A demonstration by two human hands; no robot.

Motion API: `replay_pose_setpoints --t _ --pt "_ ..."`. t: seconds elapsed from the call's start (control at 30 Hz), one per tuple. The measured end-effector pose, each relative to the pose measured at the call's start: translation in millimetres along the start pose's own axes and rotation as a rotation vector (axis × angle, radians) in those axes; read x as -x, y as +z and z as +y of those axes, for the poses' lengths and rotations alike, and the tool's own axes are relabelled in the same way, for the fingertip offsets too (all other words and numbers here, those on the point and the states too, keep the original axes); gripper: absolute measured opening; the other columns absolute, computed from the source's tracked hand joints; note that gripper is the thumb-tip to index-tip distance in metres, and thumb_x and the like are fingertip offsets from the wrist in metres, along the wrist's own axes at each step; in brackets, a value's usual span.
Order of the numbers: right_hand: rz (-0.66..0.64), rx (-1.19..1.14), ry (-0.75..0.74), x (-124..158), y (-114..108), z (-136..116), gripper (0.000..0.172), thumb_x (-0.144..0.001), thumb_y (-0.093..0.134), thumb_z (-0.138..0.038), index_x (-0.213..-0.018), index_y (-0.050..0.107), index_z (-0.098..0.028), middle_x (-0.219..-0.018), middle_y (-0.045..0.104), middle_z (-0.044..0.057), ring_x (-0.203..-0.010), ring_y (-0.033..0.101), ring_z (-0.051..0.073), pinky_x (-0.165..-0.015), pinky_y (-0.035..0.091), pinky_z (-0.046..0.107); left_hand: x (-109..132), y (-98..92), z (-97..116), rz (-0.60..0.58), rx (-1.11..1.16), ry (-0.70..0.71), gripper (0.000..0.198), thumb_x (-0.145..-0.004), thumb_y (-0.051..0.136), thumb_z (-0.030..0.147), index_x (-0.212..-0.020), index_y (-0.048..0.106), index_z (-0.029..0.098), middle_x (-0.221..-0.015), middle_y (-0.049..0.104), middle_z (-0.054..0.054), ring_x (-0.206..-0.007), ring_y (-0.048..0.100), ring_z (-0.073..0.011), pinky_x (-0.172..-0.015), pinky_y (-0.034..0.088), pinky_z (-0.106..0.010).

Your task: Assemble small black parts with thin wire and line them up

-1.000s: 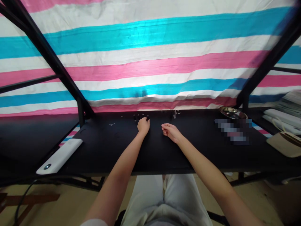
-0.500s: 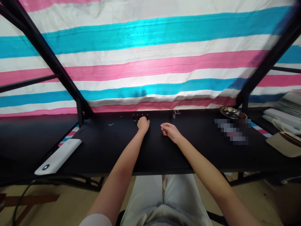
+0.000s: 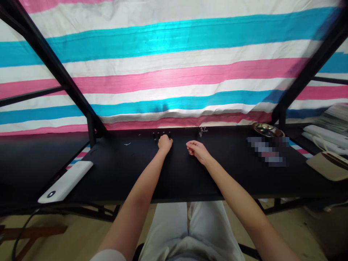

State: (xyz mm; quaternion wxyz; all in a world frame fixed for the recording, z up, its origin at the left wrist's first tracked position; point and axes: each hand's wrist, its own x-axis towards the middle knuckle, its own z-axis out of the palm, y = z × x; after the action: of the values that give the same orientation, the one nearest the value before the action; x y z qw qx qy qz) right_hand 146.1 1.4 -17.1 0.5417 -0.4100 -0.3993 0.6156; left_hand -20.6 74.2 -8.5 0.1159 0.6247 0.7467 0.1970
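Observation:
My left hand (image 3: 165, 143) is at the far part of the black table, knuckles up and fingers curled down among several small dark upright pieces (image 3: 154, 136) with light tips. Its fingertips are hidden, so what they grip cannot be made out. To its right, my right hand (image 3: 197, 150) hovers low over the tabletop with thumb and forefinger pinched together. Anything in that pinch is too small to name. Beyond the right hand, near the back edge, lies a little cluster of small light-coloured pieces (image 3: 201, 132).
Toward the right back stands a shiny metal dish (image 3: 268, 129), with a blurred-out patch in front of it. A white box-like device (image 3: 66, 182) lies at the left edge. A beige pouch (image 3: 327, 166) rests far right. Black frame posts (image 3: 91, 130) rise before a striped sheet (image 3: 174, 69).
Both hands keep almost the same place and pose. The whole view has shifted very slightly.

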Motion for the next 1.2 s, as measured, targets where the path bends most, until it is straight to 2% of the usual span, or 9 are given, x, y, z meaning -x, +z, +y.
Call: replay_pose_setpoints --t 0.3,0.53,0.63,0.73,0.83,0.97,1.03,1.1,1.2 --pt "0.009 0.0 -0.006 -2 -3 2 0.03 -0.053 0.076 -0.035 -0.067 0.056 -0.017 -0.054 0.054 -0.003 -0.042 0.041 0.006 -0.042 0.027 0.023 17 -6.2 -7 -0.03 -0.069 0.105 0.025 -0.074 0.056 0.029 -0.092 0.067 0.016 -0.098 0.065 -0.015 -0.092 0.061 -0.0275 -0.076 0.047 -0.034" --pt "0.106 0.006 -0.039 -6 -9 -2 0.028 -0.054 0.074 -0.034 -0.067 0.055 -0.018 -0.056 0.054 -0.003 -0.042 0.041 0.007 -0.042 0.027 0.023 35 -18.5 13 -0.149 -0.145 0.198 0.027 -0.076 0.052 0.039 -0.079 0.068 0.016 -0.086 0.067 -0.014 -0.085 0.063 -0.0277 -0.071 0.047 -0.034" --pt "0.289 0.198 -0.161 -10 -18 -3 0.019 -0.063 0.066 -0.033 -0.07 0.055 -0.019 -0.062 0.056 0.0 -0.049 0.045 0.011 -0.046 0.034 0.026 42 -12.3 29 -0.159 -0.078 0.353 0.026 -0.08 0.049 0.037 -0.082 0.068 0.019 -0.086 0.067 -0.012 -0.084 0.063 -0.0251 -0.072 0.047 -0.032" --pt "0.498 0.56 -0.4 -14 -32 -4 0.011 -0.071 0.056 -0.027 -0.079 0.055 -0.019 -0.077 0.059 0.005 -0.066 0.052 0.016 -0.065 0.042 0.032 44 2.3 46 -0.154 -0.025 0.537 0.029 -0.083 0.044 0.028 -0.104 0.063 0.022 -0.094 0.067 -0.01 -0.086 0.062 -0.0236 -0.075 0.046 -0.032" --pt "0.597 0.886 -0.469 -14 -43 -7 0.022 -0.073 0.051 -0.023 -0.094 0.055 -0.017 -0.095 0.059 0.01 -0.082 0.053 0.021 -0.079 0.041 0.037 40 16.7 60 -0.157 -0.083 0.582 0.041 -0.084 0.042 0.023 -0.124 0.05 0.023 -0.104 0.064 -0.011 -0.092 0.061 -0.0254 -0.078 0.046 -0.035" --pt "0.623 1.156 -0.333 -13 -48 -9 0.034 -0.076 0.049 -0.024 -0.108 0.051 -0.014 -0.11 0.055 0.013 -0.101 0.048 0.027 -0.084 0.038 0.041 31 27.5 76 -0.165 -0.19 0.618 0.057 -0.086 0.038 0.023 -0.141 0.023 0.028 -0.108 0.062 -0.011 -0.094 0.061 -0.0245 -0.08 0.045 -0.035" --pt "0.601 1.24 -0.269 -12 -48 -9 0.035 -0.077 0.049 -0.025 -0.111 0.05 -0.015 -0.115 0.052 0.014 -0.107 0.045 0.029 -0.084 0.039 0.042 27 31.1 82 -0.172 -0.229 0.649 0.059 -0.087 0.036 0.023 -0.143 0.016 0.03 -0.107 0.062 -0.01 -0.092 0.062 -0.0244 -0.078 0.045 -0.036" --pt "0.566 1.302 -0.232 -13 -47 -7 0.036 -0.078 0.049 -0.026 -0.112 0.05 -0.015 -0.119 0.05 0.014 -0.11 0.044 0.03 -0.085 0.039 0.043 23 34.9 87 -0.173 -0.251 0.673 0.058 -0.087 0.035 0.022 -0.142 0.018 0.03 -0.107 0.062 -0.011 -0.092 0.062 -0.0251 -0.077 0.046 -0.036" --pt "0.488 1.362 -0.226 -16 -47 -3 0.039 -0.08 0.049 -0.028 -0.117 0.049 -0.016 -0.127 0.046 0.015 -0.117 0.039 0.03 -0.089 0.038 0.044 20 40.2 91 -0.137 -0.253 0.663 0.051 -0.088 0.035 0.022 -0.139 0.029 0.025 -0.106 0.062 -0.012 -0.093 0.061 -0.0253 -0.078 0.045 -0.036"
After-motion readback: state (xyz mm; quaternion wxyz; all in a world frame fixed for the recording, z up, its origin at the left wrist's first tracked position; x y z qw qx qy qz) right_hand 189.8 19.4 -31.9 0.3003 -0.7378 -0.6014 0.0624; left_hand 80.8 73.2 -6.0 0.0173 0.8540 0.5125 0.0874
